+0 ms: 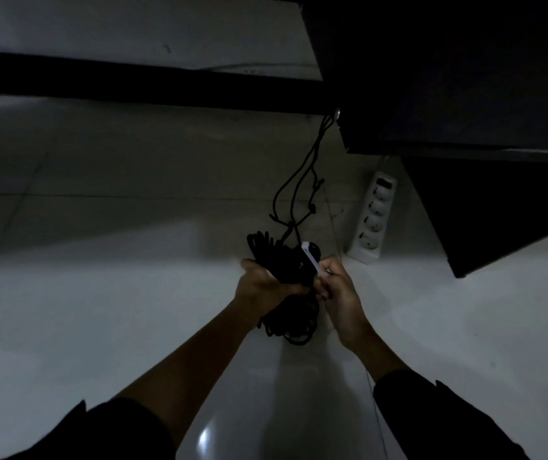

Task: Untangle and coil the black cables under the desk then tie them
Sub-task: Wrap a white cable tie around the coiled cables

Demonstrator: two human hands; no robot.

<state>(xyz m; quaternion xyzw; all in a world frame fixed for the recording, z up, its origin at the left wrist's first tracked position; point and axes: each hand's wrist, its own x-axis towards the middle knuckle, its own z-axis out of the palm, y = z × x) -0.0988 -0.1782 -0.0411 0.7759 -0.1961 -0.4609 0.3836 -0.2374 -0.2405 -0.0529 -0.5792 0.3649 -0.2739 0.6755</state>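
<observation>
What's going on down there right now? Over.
Left hand gripping coiled black cables. Right hand pulling white tie around them. Nothing blocking.

A white power strip (372, 216) with a row of round sockets lies flat on the pale tiled floor (100, 293). Just beside it, to its right, stands a dark panel (485, 207); above it runs a dark horizontal bar (139, 84).

open floor (100, 293) left, power strip (373, 217) and desk (465, 78) right
</observation>
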